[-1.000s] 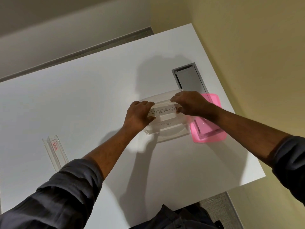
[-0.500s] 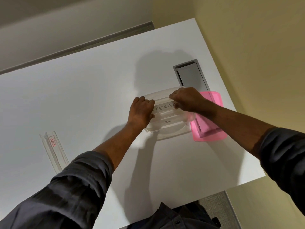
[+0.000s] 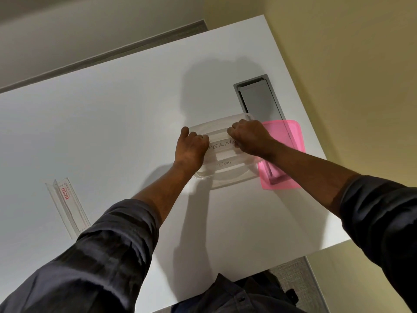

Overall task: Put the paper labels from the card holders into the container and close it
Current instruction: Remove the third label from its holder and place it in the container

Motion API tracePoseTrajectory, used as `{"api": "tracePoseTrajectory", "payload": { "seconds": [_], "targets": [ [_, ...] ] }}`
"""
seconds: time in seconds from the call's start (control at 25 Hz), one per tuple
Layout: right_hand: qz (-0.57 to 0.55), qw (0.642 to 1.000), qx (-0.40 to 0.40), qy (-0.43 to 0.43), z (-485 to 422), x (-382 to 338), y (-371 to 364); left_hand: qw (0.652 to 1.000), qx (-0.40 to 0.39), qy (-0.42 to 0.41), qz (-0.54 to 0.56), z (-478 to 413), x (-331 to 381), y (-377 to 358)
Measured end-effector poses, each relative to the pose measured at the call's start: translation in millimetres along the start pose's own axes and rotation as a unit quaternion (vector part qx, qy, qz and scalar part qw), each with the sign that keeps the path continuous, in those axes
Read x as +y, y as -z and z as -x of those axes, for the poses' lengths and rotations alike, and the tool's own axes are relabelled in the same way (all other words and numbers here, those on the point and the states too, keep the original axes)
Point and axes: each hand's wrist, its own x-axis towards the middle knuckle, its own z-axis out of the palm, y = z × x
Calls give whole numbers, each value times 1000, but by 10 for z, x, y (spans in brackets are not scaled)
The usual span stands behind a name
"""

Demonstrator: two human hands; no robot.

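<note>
A clear plastic container [image 3: 225, 179] stands open on the white table. A paper label reading "DOG" [image 3: 224, 164] lies inside it. Just above the container, my left hand [image 3: 191, 150] and my right hand [image 3: 250, 137] each grip one end of a clear card holder. The holder carries a white paper label [image 3: 222, 144], with only the letters "PERMA" showing between my fists. The pink lid [image 3: 284, 177] lies flat to the right of the container, touching it.
Another clear card holder [image 3: 67, 206] with a small red sticker lies on the table at the left. A grey cable hatch [image 3: 259, 100] is set into the table behind the container. The table's right edge [image 3: 316, 136] runs close beside the lid.
Both hands have stayed over the container with the card holder. My fingers have curled tighter around its ends, hiding more of the writing. The "DOG" label shows more clearly.
</note>
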Motion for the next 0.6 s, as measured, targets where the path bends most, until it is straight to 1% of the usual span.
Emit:
{"api": "tracePoseTrajectory", "payload": {
  "seconds": [0.12,0.28,0.48,0.6],
  "targets": [
    [-2,1000,0,-4,22,-19,-14,1000,2,0,-28,4,19,8],
    [-10,1000,-1,-18,40,-53,-31,999,9,-2,-32,-17,17,2],
    [-20,999,12,-24,78,-76,-40,999,33,1,-4,-10,-25,-11],
    [-18,999,13,-36,104,-89,-15,995,81,8,55,22,-70,9]
  ]
}}
